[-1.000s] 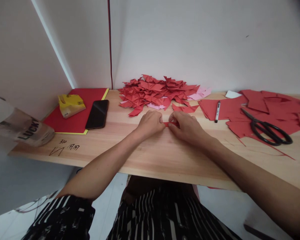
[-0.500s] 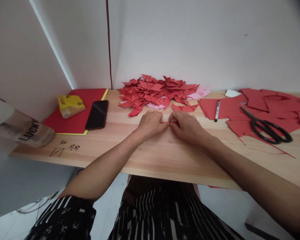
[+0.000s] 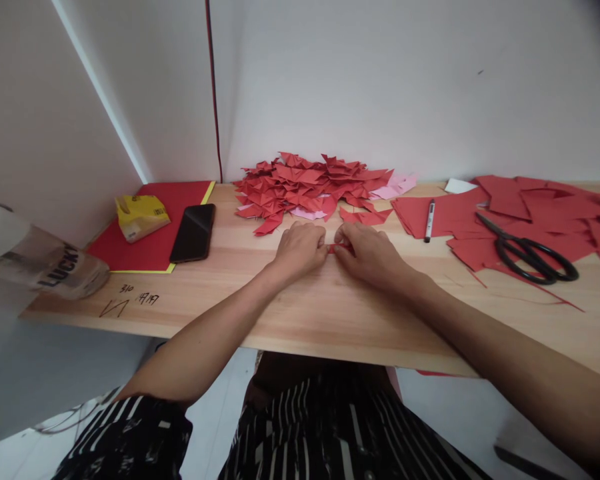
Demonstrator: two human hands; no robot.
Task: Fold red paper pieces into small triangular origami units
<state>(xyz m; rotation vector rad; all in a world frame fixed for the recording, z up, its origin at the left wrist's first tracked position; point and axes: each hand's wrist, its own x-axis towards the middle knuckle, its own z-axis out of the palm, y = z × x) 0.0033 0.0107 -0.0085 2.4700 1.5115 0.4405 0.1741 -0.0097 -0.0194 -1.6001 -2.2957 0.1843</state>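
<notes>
Between my two hands is a small piece of red paper (image 3: pixel 333 249), mostly covered by my fingers, low over the table. My left hand (image 3: pixel 301 248) is closed, its thumb and fingers pinching the paper's left end. From the other side my right hand (image 3: pixel 363 248) grips the right end, fingers curled and thumb pointing inward. How the paper is folded is hidden. Just beyond my hands lies a heap of folded red paper pieces (image 3: pixel 300 183), with one folded piece (image 3: pixel 365 217) at its near right edge.
Red paper sheets (image 3: pixel 555 207), black-handled scissors (image 3: pixel 530 257) and a marker (image 3: pixel 430 220) lie at the right. Leftward are a phone (image 3: pixel 193 233), a yellow packet (image 3: pixel 143 217) on red sheets (image 3: pixel 180 193), and a plastic bottle (image 3: pixel 55 260) by the partition. A wall stands behind the table.
My hands have shifted very slightly, with the fingertips lower and a flatter strip of the red paper showing between them. The camera view has tilted a little.
</notes>
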